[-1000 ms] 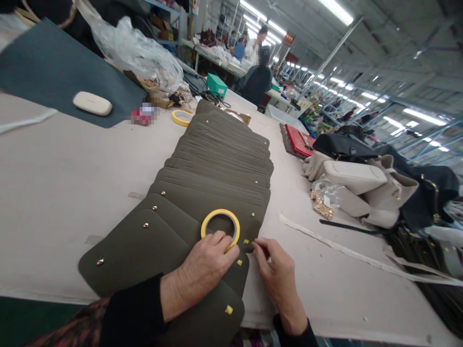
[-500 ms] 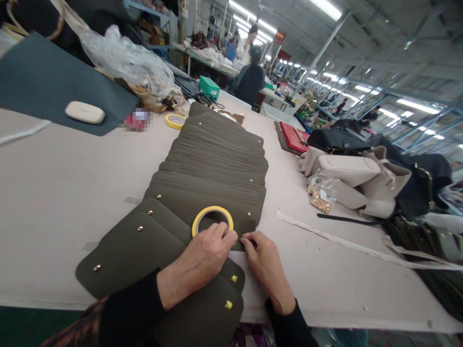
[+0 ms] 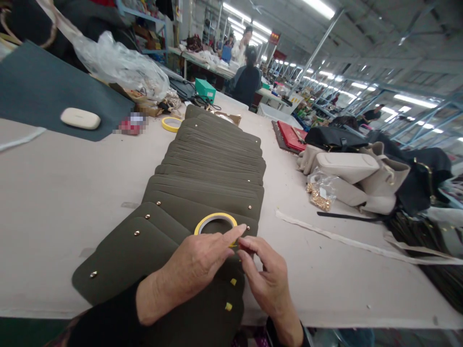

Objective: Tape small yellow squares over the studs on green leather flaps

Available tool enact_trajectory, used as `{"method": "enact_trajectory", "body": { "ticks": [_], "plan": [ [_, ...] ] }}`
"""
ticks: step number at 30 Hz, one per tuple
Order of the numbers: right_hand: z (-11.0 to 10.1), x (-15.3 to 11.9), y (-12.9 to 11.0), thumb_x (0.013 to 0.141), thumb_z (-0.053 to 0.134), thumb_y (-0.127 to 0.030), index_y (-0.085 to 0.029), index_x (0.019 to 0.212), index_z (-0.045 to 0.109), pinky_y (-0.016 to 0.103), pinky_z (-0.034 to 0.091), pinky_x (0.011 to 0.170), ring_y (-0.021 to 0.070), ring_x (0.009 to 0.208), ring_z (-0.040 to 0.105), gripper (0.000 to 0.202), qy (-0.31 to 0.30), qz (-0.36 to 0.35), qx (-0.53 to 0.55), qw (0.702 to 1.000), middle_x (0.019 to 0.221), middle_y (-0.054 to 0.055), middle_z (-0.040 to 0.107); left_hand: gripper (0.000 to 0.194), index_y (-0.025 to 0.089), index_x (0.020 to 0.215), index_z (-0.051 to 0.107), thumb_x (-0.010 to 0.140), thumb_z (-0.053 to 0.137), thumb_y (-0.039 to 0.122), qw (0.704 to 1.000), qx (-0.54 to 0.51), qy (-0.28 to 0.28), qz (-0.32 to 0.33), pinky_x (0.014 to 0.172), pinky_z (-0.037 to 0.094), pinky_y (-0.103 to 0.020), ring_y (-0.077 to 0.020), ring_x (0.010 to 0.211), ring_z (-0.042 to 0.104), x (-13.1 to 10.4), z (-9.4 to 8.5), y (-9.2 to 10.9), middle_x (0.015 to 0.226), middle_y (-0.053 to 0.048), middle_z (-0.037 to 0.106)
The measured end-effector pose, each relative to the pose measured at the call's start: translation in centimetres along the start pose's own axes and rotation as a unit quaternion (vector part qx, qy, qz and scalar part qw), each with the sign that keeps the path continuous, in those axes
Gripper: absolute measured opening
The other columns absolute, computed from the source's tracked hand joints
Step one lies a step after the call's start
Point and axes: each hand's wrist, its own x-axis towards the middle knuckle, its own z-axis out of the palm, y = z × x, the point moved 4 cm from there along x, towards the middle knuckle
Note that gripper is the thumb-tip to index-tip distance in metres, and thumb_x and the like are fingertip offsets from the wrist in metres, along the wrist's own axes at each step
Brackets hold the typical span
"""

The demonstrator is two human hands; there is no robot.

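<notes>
Overlapping olive-green panels with small metal studs run up the table in a long fanned row. My left hand lies over the front panels, its index finger stretched out, its thumb and fingers around the lower edge of a roll of yellow tape. Just right of it, my right hand has thumb and index finger bent near each other by the tape's edge; what they hold, if anything, is too small to name. Small yellow tape pieces stick to the lower panels.
Another yellow tape roll lies behind the panels. At the left are a dark sheet and a white case. Beige bags, a bag of gold fittings and a pale strip are at the right. People are in the background.
My left index finger has stretched out to the right over the tape's edge. My right hand has turned and its thumb and fingers have spread somewhat. The view has shifted slightly.
</notes>
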Motion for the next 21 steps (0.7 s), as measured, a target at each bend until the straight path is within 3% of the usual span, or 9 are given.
{"method": "enact_trajectory", "body": {
  "ticks": [6,14,17,21],
  "plan": [
    [0.8,0.2,-1.2,0.088,0.048,-0.007,-0.02,0.094,0.06,0.029,0.052,0.072,0.0163,0.079,0.062,0.019,-0.015,-0.104,-0.061,0.993,0.084,0.005,0.068,0.034,0.016,0.129,0.039,0.096,0.041,0.02,0.998,0.051,-0.015,-0.02,0.068,0.055,-0.03,-0.0178,0.077,0.068,-0.4,0.5,0.3,0.098,-0.006,0.069],
    [1.6,-1.0,-0.9,0.085,0.049,-0.008,-0.02,0.087,0.062,0.025,0.051,0.064,0.014,0.069,0.063,0.017,0.051,-0.114,-0.126,0.984,0.074,0.003,0.066,0.018,0.02,0.093,0.053,0.092,0.038,0.01,0.997,0.037,-0.057,-0.048,0.059,0.047,-0.025,-0.0154,0.067,0.063,-0.7,0.3,0.9,0.078,0.0,0.062],
    [1.5,-1.0,-0.9,0.083,0.051,-0.012,-0.02,0.084,0.064,0.024,0.05,0.061,0.0137,0.064,0.063,0.015,0.09,-0.057,-0.113,0.988,0.071,0.002,0.067,0.02,0.019,0.084,0.053,0.092,0.037,0.01,0.997,0.066,-0.028,-0.041,0.056,0.044,-0.024,-0.0146,0.063,0.06,-0.5,0.2,1.2,0.073,0.0,0.06],
    [1.6,-0.9,0.1,0.083,0.055,-0.021,-0.019,0.073,0.062,0.021,0.046,0.051,0.0118,0.053,0.058,0.012,0.095,0.125,0.005,0.988,0.061,-0.001,0.062,0.025,0.018,0.078,0.053,0.093,0.035,0.009,0.995,0.093,0.038,0.002,0.057,0.042,-0.025,-0.0139,0.059,0.055,0.1,0.5,1.5,0.067,-0.001,0.056]
  ]
}}
